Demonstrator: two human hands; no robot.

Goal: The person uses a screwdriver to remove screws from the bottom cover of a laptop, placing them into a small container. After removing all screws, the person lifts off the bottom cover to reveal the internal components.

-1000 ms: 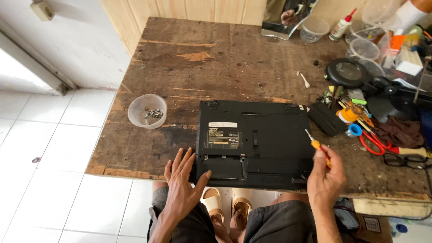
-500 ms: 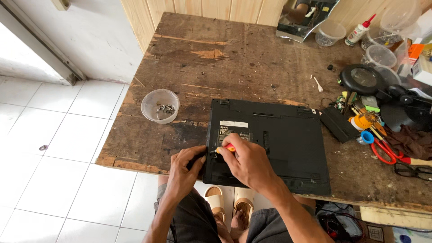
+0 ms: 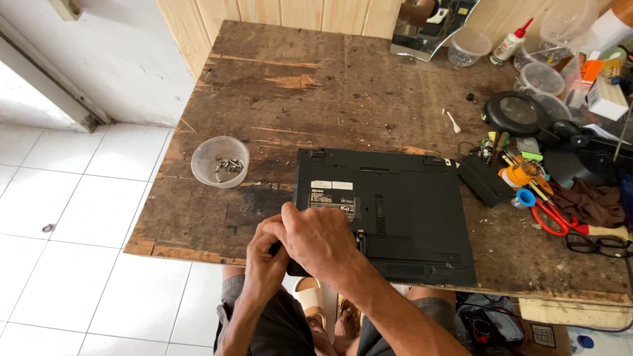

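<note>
Black laptop [image 3: 395, 211] lying bottom-up on the counter [image 3: 343, 86], long axis running left to right, hinge edge facing the far side, near edge just about at the counter's near rim. Matte black underside with a vent grille in the middle, a separate cover panel toward the near side, plus two small white rectangular labels and a darker sticker near the left end. Both hands bunched together over the near-left corner: right hand [image 3: 320, 240] on top, curled down onto the case, left hand [image 3: 267, 254] tucked right beside it at the edge. Can't tell if anything's pinched in there, fingers hide it. Off to the left, well apart, a clear plastic cup [image 3: 219, 161] with a little pile of screws in it. To the right, a cluttered mess: red-handled scissors [image 3: 557, 221], black glasses [image 3: 597, 244], round magnifier [image 3: 517, 112]. White glue bottle [image 3: 509, 45] with red tip at the far right.
</note>
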